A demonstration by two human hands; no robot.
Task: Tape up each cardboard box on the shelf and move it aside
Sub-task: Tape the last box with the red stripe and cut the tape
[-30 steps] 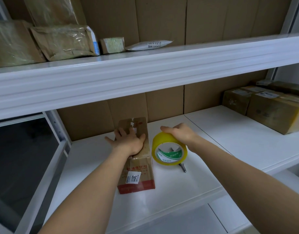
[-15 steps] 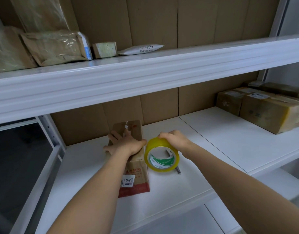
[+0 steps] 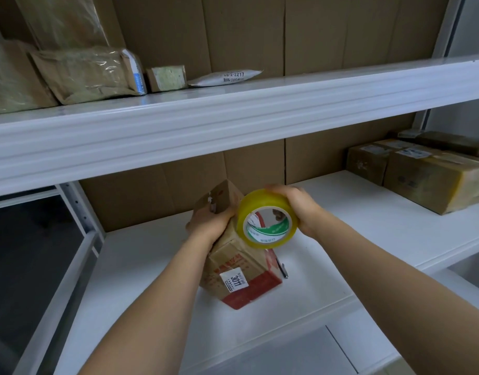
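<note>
The cardboard box (image 3: pixel 239 266) is tilted on the white shelf (image 3: pixel 368 212), gripped at its far end by the left hand (image 3: pixel 210 221); the tape roll (image 3: pixel 268 220) is clasped against it by the right hand (image 3: pixel 298 209); the box could slip if the roll is pulled while only one corner is grounded; a pen (image 3: pixel 282 269) lies beside it.

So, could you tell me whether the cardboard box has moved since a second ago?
Yes. The cardboard box lay flat on the white shelf; now the left hand has tipped its far end up off the shelf, toward the tape roll.
</note>
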